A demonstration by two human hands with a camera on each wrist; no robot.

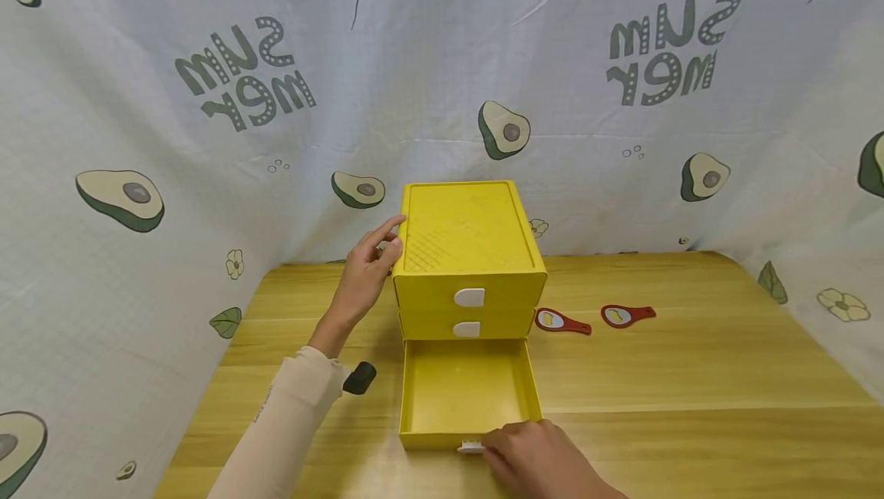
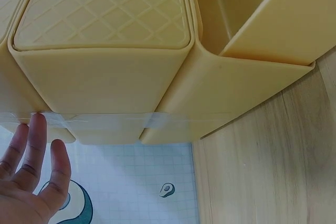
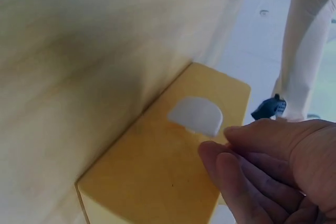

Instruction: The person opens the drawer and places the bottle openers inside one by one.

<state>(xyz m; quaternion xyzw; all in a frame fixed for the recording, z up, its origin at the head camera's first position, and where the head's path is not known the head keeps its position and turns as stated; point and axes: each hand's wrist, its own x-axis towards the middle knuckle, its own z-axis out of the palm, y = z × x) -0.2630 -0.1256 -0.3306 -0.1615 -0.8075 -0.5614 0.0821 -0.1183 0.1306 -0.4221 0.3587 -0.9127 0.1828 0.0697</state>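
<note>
A yellow three-drawer unit [image 1: 476, 223] stands on the table, its bottom drawer [image 1: 423, 441] pulled out and bare inside. The upper two drawers are in, each with a white tab handle. My left hand [image 1: 366, 272] steadies the unit's left side; in the left wrist view its straight fingers [image 2: 37, 140] touch the side near a strip of clear tape. Beside the bottom drawer's white handle [image 1: 471, 447] is my right hand [image 1: 545, 457]. The right wrist view shows its fingers loosely bent, the thumb and index tips just off that handle [image 3: 197, 115] with nothing between them.
Two red paddle-shaped pieces [image 1: 562, 322] with white ovals lie right of the unit on the wooden table [image 1: 691, 376]. A black object [image 1: 360, 378] shows by my left sleeve. A white curtain [image 1: 442, 61] printed with avocados hangs behind and at both sides.
</note>
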